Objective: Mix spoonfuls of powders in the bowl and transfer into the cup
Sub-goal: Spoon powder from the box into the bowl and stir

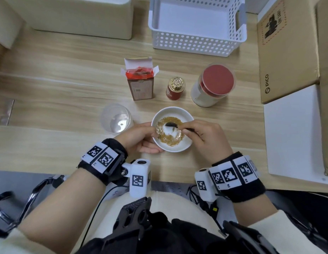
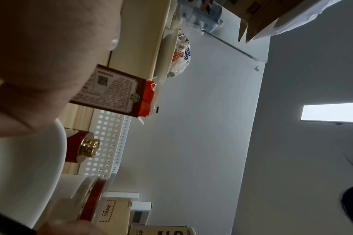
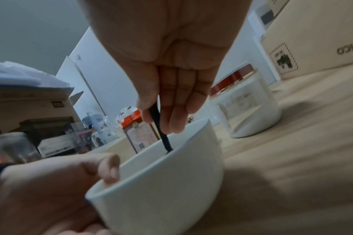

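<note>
A white bowl point(image 1: 175, 146) point(image 3: 167, 189) sits on the wooden table near the front edge, holding brown and white powder point(image 1: 168, 139). My left hand point(image 1: 141, 137) point(image 3: 51, 187) grips the bowl's left rim, thumb over the edge. My right hand point(image 1: 201, 136) point(image 3: 171, 98) pinches the handle of a black spoon point(image 1: 171, 124) point(image 3: 161, 132), whose scoop lies in the powder. A clear plastic cup point(image 1: 116, 118) stands left of the bowl. In the left wrist view the bowl's wall point(image 2: 26, 167) fills the lower left under my palm.
Behind the bowl stand an open red-topped carton point(image 1: 141, 82) point(image 2: 115, 92), a small red jar with a gold lid point(image 1: 175, 88) point(image 2: 81, 147) and a white jar with a red lid point(image 1: 212, 85) point(image 3: 249, 109). A white perforated basket point(image 1: 196, 41) and cardboard boxes point(image 1: 288, 52) lie behind and right.
</note>
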Demonstrator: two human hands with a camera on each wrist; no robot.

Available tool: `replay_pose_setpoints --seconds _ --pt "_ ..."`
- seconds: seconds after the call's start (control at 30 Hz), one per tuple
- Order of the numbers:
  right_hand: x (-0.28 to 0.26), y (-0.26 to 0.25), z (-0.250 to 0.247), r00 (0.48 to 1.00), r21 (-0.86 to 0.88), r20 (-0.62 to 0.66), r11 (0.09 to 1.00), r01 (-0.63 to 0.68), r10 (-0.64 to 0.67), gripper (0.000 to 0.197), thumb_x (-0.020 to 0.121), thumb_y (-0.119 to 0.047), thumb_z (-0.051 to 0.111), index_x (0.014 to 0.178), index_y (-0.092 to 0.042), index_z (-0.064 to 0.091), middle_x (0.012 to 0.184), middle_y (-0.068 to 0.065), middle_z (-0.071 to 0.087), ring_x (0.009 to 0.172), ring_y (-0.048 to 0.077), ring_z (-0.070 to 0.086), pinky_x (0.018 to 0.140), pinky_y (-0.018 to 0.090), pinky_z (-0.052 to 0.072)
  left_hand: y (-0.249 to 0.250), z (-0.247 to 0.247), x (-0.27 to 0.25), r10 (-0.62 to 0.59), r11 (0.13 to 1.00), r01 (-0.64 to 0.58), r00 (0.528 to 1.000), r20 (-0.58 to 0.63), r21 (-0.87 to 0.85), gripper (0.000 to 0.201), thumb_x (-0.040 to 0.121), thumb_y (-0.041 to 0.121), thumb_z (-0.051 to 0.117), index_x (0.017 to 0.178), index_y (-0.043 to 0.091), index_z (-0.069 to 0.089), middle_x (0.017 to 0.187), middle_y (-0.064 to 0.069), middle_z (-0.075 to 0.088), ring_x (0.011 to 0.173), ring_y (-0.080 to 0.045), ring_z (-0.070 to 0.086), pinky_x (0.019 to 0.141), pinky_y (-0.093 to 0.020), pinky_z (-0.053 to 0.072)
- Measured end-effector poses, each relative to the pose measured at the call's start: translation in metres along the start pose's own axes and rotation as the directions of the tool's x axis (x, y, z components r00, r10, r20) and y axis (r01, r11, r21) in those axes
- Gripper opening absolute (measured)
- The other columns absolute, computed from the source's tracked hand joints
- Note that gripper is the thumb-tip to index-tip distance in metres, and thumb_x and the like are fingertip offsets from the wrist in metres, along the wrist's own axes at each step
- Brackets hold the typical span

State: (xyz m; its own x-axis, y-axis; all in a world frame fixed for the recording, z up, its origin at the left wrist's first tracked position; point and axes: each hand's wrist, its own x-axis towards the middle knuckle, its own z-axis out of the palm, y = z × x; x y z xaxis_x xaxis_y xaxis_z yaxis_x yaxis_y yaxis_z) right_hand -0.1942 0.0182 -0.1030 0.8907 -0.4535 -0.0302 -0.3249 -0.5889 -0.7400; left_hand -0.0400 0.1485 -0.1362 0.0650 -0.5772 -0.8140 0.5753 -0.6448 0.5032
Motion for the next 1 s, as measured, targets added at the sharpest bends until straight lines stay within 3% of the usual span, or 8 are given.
replay_pose_setpoints --seconds 0.17,0.27,0.43,0.6,0.7,0.77,0.9,1.0 --pt "0.002 -0.001 -0.001 1.000 0.001 0.021 1.000 0.006 -0.006 0.020 0.083 -0.021 0.055 0.090 -0.012 0.071 0.084 0.003 0.073 0.076 0.010 0.062 0.072 0.027 0.047 0.001 -0.001 -0.001 -0.011 1.000 0.011 1.000 0.003 -0.006 0.031 0.084 0.000 0.043 0.102 0.021 0.059 0.076 -0.010 0.074 0.065 -0.020 0.072 0.066 -0.028 0.059" --pt "0.006 -0.006 0.002 0.998 -0.063 0.027 0.997 0.055 -0.053 0.026 0.085 -0.027 0.050 0.094 -0.012 0.071 0.087 0.002 0.073 0.080 0.020 0.065 0.074 0.032 0.050 0.001 0.000 -0.001 -0.016 1.000 0.016 1.000 0.002 -0.001 0.030 0.084 0.000 0.044 0.101 0.020 0.059 0.077 -0.010 0.073 0.065 -0.021 0.072 0.068 -0.029 0.058" --pt "0.013 -0.008 -0.013 1.000 -0.212 -0.023 0.977 0.002 -0.007 0.025 0.083 -0.026 0.048 0.082 -0.013 0.069 0.076 0.002 0.071 0.071 0.022 0.062 0.063 0.031 0.042 0.001 0.000 0.000 -0.025 1.000 0.025 1.000 -0.007 0.003 0.032 0.083 0.000 0.044 0.101 0.021 0.059 0.078 -0.010 0.074 0.066 -0.021 0.072 0.067 -0.028 0.059" --pt "0.011 -0.020 -0.001 0.980 -0.014 0.196 1.000 -0.014 0.017 0.018 0.082 -0.024 0.056 0.087 -0.019 0.072 0.078 -0.001 0.072 0.072 0.014 0.063 0.067 0.030 0.047 0.003 0.000 0.001 -0.027 1.000 0.027 1.000 -0.002 0.014 0.032 0.082 0.000 0.043 0.103 0.019 0.059 0.079 -0.012 0.073 0.067 -0.022 0.072 0.069 -0.028 0.058" --pt "0.016 -0.014 -0.003 1.000 -0.068 0.024 0.998 -0.008 0.010 0.020 0.082 -0.021 0.055 0.092 -0.016 0.072 0.084 0.002 0.073 0.076 0.019 0.065 0.069 0.034 0.051 0.003 -0.001 0.000 -0.024 1.000 0.024 1.000 -0.006 0.011 0.031 0.083 0.000 0.043 0.101 0.020 0.059 0.075 -0.010 0.073 0.065 -0.020 0.072 0.069 -0.028 0.057" --pt "0.015 -0.012 -0.011 0.995 -0.157 -0.078 0.985 -0.068 0.056 0.019 0.083 -0.021 0.054 0.084 -0.013 0.071 0.074 -0.003 0.070 0.067 0.016 0.061 0.064 0.032 0.049 0.003 -0.001 0.001 -0.024 1.000 0.024 1.000 -0.009 0.000 0.031 0.083 -0.001 0.043 0.100 0.020 0.059 0.077 -0.011 0.073 0.065 -0.021 0.072 0.070 -0.029 0.057" --pt "0.014 -0.023 -0.005 0.984 -0.005 0.155 0.996 -0.092 0.091 0.013 0.084 -0.017 0.060 0.083 -0.013 0.072 0.072 -0.002 0.070 0.067 0.010 0.060 0.069 0.027 0.048 0.003 0.001 0.000 -0.016 1.000 0.016 1.000 -0.008 -0.005 0.032 0.082 -0.001 0.044 0.100 0.019 0.060 0.079 -0.013 0.073 0.066 -0.022 0.072 0.070 -0.030 0.058" --pt "0.015 -0.020 -0.003 0.999 -0.056 0.037 0.998 -0.032 0.034 0.018 0.081 -0.019 0.057 0.088 -0.014 0.072 0.081 0.002 0.073 0.073 0.015 0.064 0.068 0.031 0.050 0.003 0.001 -0.001 -0.017 1.000 0.017 1.000 0.000 -0.002 0.032 0.083 -0.001 0.044 0.100 0.020 0.059 0.075 -0.011 0.073 0.064 -0.020 0.072 0.066 -0.027 0.058"
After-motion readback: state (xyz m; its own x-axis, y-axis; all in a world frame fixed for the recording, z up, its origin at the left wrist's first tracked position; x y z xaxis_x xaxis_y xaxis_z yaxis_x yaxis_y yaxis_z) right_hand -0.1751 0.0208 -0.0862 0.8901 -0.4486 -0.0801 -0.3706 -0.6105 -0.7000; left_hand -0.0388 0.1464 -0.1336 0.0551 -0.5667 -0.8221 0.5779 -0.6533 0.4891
